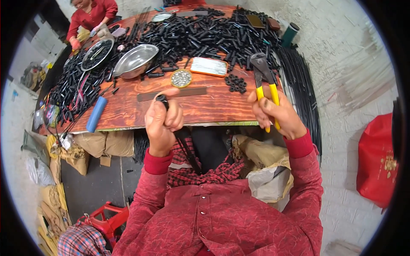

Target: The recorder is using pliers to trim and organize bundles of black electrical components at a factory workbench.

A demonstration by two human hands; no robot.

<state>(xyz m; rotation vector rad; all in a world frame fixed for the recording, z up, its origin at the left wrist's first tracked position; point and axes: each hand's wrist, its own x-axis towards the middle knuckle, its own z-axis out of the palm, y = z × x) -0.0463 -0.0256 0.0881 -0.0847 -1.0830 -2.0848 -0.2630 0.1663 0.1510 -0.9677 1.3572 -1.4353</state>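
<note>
My left hand (162,123) is closed around a thin black rod (188,149); a black cap at the rod's top end (161,98) sticks out above my fingers, and the rest runs down toward my lap. My right hand (275,115) grips pincers with yellow handles (264,79), their dark jaws pointing up over the right edge of the wooden table (128,113). A flat dark metal strip (173,94) lies on the table just beyond my left hand.
A large heap of black tubes (205,34) covers the far table. Nearby are a steel bowl (136,60), a round tin of small metal parts (181,78), small black rings (236,83), a white-and-orange flat box (209,66) and a blue cylinder (96,114). Another person (92,17) works at the far left corner. A red bag (378,160) stands at right.
</note>
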